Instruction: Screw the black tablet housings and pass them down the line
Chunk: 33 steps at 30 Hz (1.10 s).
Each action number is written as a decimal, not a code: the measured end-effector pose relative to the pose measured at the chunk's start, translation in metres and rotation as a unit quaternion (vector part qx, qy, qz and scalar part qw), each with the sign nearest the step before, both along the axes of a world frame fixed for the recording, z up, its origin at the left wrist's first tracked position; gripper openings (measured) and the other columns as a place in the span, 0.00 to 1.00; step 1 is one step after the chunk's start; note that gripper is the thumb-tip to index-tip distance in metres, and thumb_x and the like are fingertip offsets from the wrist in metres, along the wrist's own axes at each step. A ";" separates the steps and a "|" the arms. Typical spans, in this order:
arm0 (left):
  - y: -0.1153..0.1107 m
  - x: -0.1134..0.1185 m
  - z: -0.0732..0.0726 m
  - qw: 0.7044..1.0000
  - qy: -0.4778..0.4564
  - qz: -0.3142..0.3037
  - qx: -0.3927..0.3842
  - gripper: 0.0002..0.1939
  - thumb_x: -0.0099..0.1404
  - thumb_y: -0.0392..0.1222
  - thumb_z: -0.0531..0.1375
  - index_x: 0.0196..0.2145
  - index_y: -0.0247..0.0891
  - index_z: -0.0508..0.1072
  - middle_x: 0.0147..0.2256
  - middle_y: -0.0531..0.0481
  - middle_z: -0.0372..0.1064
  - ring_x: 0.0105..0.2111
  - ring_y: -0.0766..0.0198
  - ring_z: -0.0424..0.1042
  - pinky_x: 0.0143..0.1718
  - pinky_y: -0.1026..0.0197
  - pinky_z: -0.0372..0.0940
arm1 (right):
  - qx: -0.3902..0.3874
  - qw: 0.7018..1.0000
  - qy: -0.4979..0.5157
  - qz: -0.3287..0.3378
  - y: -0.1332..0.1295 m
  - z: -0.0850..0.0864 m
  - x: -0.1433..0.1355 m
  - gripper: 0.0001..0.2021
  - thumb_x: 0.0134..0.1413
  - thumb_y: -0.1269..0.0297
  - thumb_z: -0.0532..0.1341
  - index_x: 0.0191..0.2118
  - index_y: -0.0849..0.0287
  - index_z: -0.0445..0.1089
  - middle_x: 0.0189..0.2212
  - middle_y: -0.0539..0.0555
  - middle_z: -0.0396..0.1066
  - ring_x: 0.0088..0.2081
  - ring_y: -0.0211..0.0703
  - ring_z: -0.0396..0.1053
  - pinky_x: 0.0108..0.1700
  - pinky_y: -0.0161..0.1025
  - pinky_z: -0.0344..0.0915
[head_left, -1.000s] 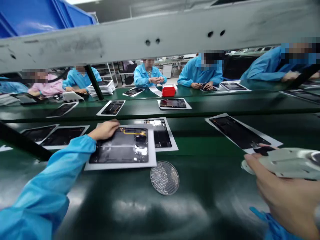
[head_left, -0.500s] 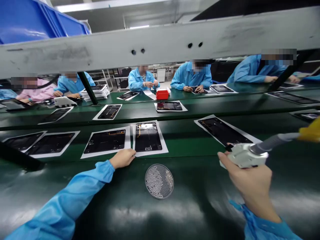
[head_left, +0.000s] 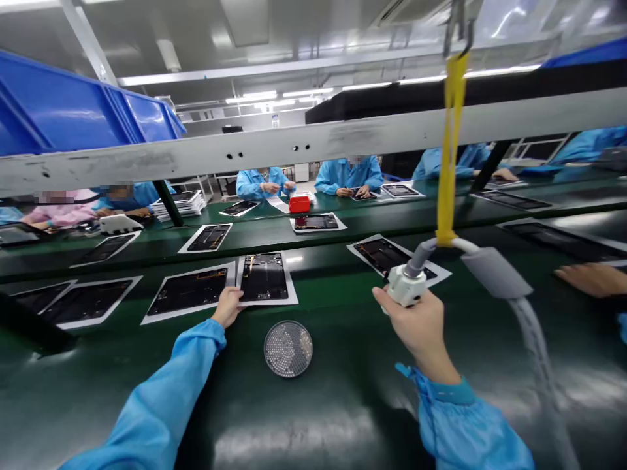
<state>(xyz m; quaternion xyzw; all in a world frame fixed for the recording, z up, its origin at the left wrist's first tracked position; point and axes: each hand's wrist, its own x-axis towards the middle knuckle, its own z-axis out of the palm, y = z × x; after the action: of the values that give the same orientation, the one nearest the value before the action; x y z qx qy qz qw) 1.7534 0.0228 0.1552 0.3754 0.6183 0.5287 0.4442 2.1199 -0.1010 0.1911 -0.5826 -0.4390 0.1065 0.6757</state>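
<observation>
The left hand (head_left: 228, 308) pinches the near left corner of a white sheet (head_left: 292, 296); the dark panel (head_left: 265, 278) on it lies just beyond, rightward. The right hand (head_left: 425, 329) grips a pale tool (head_left: 405, 289), well right of that panel.

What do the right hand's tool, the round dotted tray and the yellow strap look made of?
Tool: likely hard plastic; pale, smooth casing with a soft sheen.
Round dotted tray: grey, low sheen; plastic or metal, can't tell.
Yellow strap: probably fabric or rubber; narrow lengthwise folds suggest something flexible.
</observation>
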 end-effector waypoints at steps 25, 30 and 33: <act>-0.162 0.008 0.005 0.713 0.366 -0.592 0.084 0.15 0.67 0.30 0.54 0.43 0.40 0.79 0.39 0.48 0.77 0.39 0.59 0.75 0.41 0.60 0.67 | 0.093 0.967 0.157 0.177 -0.048 0.037 -0.035 0.13 0.41 0.71 0.68 0.38 0.58 0.76 0.22 0.47 0.68 0.28 0.41 0.67 0.39 0.47 0.69; -0.190 0.024 -0.025 0.662 0.550 -0.427 0.277 0.12 0.68 0.30 0.54 0.27 0.35 0.71 0.35 0.42 0.68 0.34 0.55 0.66 0.34 0.55 0.62 | 0.044 0.950 0.148 0.271 -0.025 0.013 -0.088 0.11 0.43 0.68 0.68 0.37 0.55 0.73 0.22 0.46 0.67 0.26 0.40 0.67 0.36 0.47 0.70; -0.196 0.031 -0.036 0.631 0.582 -0.380 0.345 0.10 0.65 0.26 0.54 0.28 0.34 0.71 0.34 0.42 0.66 0.34 0.54 0.64 0.33 0.54 0.60 | 0.008 0.935 0.155 0.319 -0.008 -0.006 -0.117 0.11 0.45 0.69 0.67 0.38 0.55 0.72 0.23 0.45 0.67 0.27 0.39 0.68 0.37 0.46 0.70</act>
<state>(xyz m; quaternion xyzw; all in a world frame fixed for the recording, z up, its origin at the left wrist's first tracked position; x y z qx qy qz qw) 1.7843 -0.1735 0.1192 0.9328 0.3229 0.1597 -0.0080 2.0033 -0.1085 0.1850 -0.3825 -0.4924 0.4016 0.6708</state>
